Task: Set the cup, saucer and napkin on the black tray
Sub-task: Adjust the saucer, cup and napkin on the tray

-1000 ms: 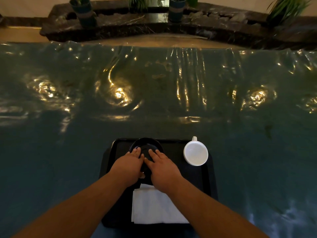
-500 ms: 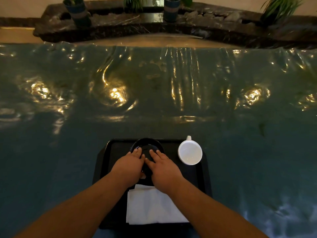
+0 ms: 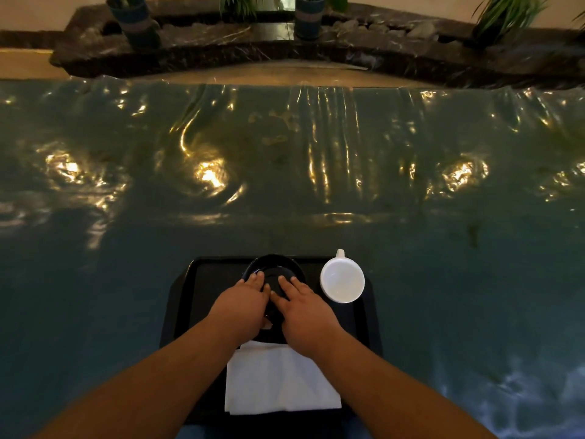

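A black tray (image 3: 205, 286) lies on the table right in front of me. A black saucer (image 3: 272, 267) sits at the tray's far middle. My left hand (image 3: 242, 307) and my right hand (image 3: 305, 307) lie side by side on it, fingers flat over its top, and hide its near half. A white cup (image 3: 342, 282) stands on the tray's far right corner, handle pointing away from me, apart from my right hand. A folded white napkin (image 3: 278, 381) lies on the tray's near edge, partly under my wrists.
A wrinkled, shiny blue-green plastic cover (image 3: 285, 185) spreads over the whole table around the tray. Beyond the table's far edge runs a dark stone ledge with potted plants (image 3: 139, 17) (image 3: 308, 14).
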Tool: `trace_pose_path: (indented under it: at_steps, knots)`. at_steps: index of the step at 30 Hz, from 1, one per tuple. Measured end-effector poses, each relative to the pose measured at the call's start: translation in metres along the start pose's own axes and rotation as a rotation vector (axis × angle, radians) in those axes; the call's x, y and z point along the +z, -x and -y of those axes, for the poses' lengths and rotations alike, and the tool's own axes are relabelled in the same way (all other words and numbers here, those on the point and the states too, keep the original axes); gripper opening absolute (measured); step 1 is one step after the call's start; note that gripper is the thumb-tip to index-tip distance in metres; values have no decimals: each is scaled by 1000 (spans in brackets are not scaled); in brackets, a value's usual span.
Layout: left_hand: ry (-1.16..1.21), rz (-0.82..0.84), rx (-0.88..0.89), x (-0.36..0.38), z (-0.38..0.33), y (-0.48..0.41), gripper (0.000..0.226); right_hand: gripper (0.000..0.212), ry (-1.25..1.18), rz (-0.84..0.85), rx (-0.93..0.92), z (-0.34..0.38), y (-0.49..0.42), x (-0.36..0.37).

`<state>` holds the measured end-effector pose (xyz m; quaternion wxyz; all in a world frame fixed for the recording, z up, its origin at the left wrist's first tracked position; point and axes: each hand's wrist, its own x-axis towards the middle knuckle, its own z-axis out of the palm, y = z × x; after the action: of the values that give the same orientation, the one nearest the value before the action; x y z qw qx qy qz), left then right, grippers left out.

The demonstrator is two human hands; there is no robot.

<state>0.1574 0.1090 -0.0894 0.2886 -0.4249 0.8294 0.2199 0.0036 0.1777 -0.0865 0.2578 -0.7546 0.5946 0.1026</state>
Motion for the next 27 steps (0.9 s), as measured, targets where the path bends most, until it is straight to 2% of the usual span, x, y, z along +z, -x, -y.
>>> trace_pose_path:
  at_steps: [9, 23, 25, 27]
  knots:
    - [22, -24, -3, 0, -5, -3, 90, 67, 37, -5, -3, -1, 2, -5]
    - [64, 45, -83, -19, 1, 17, 86, 72, 24, 60, -29, 8, -10, -12]
    - [-4, 6, -67, -30, -2, 17, 68, 62, -100, -55, -60, 4, -3, -20]
    - [-10, -155, -55, -43, -7, 12, 39, 44, -211, -337, -107, -3, 9, -34]
